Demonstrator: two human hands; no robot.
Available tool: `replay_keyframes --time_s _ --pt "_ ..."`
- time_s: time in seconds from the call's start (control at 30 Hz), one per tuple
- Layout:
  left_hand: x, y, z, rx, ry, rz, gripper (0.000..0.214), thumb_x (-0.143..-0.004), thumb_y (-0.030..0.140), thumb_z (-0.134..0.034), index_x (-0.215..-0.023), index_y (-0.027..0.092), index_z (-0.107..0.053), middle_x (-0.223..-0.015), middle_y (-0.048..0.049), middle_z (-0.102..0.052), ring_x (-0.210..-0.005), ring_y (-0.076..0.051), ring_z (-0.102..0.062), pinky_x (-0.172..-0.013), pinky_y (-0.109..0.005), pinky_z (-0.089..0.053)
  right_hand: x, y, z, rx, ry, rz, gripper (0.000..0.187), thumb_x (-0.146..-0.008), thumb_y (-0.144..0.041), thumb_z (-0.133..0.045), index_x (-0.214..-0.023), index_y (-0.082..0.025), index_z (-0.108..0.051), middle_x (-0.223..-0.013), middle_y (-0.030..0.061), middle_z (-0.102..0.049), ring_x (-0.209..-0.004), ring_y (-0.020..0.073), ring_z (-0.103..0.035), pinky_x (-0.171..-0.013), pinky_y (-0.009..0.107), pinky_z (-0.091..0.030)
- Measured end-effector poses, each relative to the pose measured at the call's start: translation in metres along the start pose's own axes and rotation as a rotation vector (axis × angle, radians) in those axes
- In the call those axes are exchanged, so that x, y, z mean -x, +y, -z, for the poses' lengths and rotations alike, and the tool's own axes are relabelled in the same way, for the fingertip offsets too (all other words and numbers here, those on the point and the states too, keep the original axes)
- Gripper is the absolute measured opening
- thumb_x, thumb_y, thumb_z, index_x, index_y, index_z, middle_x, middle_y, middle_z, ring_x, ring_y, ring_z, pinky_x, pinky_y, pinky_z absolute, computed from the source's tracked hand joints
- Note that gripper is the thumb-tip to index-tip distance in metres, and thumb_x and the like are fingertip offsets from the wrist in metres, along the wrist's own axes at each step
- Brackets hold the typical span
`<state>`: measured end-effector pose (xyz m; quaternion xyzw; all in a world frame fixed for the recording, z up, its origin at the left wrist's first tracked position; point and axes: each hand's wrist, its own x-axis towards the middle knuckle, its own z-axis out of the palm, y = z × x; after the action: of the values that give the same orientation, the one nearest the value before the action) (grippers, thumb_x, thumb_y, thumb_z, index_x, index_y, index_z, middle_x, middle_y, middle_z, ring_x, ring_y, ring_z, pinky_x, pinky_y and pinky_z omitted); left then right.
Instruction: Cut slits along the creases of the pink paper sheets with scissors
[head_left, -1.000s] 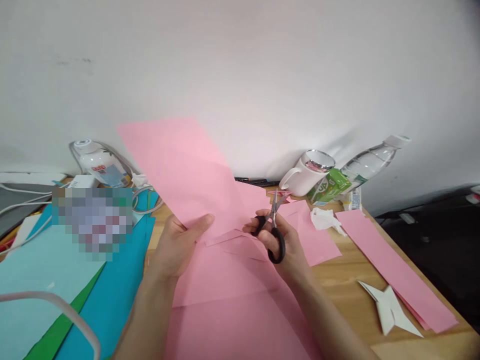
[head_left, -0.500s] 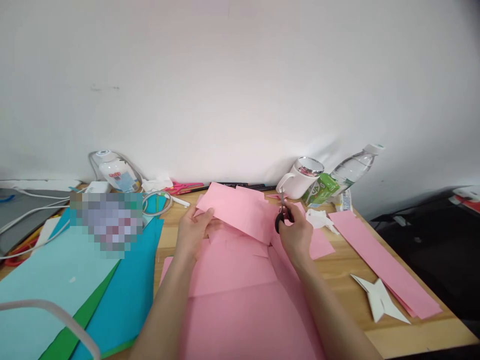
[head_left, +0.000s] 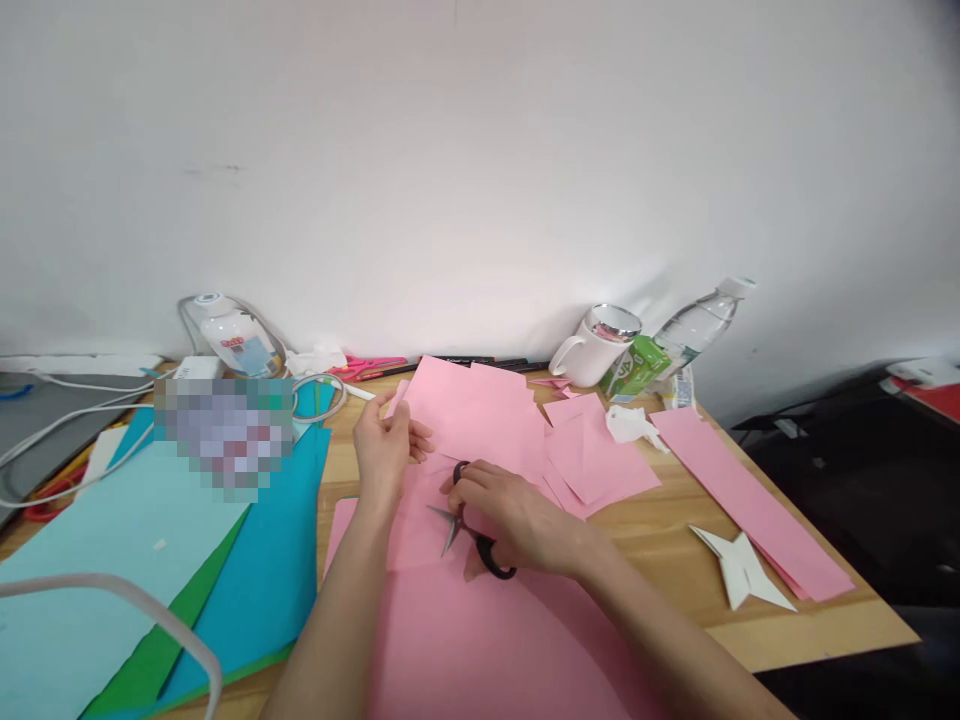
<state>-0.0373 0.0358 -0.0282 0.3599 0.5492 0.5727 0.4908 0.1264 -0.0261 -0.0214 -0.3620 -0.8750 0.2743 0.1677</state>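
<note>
1. The left hand (head_left: 386, 450) is pinching the near corner of a cut pink sheet (head_left: 472, 420), thumb and fingers pressed together on it, and the sheet is lying flat on the table (head_left: 667, 540) beyond both hands.
2. The right hand (head_left: 510, 515) is gripping the black-handled scissors (head_left: 469, 525); their blades are pointing left and standing slightly apart over the large pink paper (head_left: 480, 630), which is running off the bottom edge.
3. No writing is reading clearly: the green carton (head_left: 634, 368) is showing white lettering too small to make out, and the label on the clear jar (head_left: 232, 335) at the back left is blurring into red and blue patches.
4. A pixelated block (head_left: 223, 432) is hiding whatever is sitting on the blue sheets (head_left: 247, 590).
5. The water bottle (head_left: 697, 320) is leaning behind the carton, its base hidden, beside the white mug (head_left: 596, 348).
6. A white folded paper star (head_left: 739, 570) is lying beside the long pink strip (head_left: 750, 500).
</note>
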Motion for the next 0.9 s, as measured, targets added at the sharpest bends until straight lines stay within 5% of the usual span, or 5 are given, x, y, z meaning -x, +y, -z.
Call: replay_keyframes --time_s 0.3,0.73,0.9 --pt "0.004 0.009 -0.001 0.144 0.019 -0.034 0.031 -0.073 0.025 -0.057 -0.101 0.014 -0.051 -0.045 0.0036 -0.061 -0.033 -0.014 -0.056 -0.032 -0.019 -0.039 -0.002 -0.003 -0.005 0.014 -0.027 -0.093 0.036 -0.060 0.001 -0.055 -0.089 -0.019 -0.052 -0.089 0.0034 -0.057 -0.082 0.0178 -0.050 -0.066 0.024 -0.038" --pt "0.002 0.012 0.002 0.203 0.028 -0.016 0.027 -0.071 0.022 -0.055 -0.096 0.014 -0.051 -0.047 0.0027 -0.062 -0.036 -0.013 -0.056 -0.035 -0.019 -0.040 0.001 -0.006 -0.013 0.050 -0.006 -0.098 0.040 -0.058 0.000 -0.051 -0.093 -0.019 -0.053 -0.089 0.0035 -0.059 -0.082 0.0176 -0.053 -0.067 0.024 -0.039" --pt "0.001 0.011 0.002 0.154 0.043 -0.042 0.025 -0.073 0.023 -0.054 -0.095 0.013 -0.052 -0.048 0.0014 -0.062 -0.036 -0.014 -0.056 -0.037 -0.022 -0.041 0.002 -0.010 -0.009 -0.090 0.050 -0.102 0.033 -0.064 0.001 -0.048 -0.089 -0.018 -0.056 -0.086 0.0030 -0.062 -0.076 0.0152 -0.055 -0.064 0.023 -0.039"
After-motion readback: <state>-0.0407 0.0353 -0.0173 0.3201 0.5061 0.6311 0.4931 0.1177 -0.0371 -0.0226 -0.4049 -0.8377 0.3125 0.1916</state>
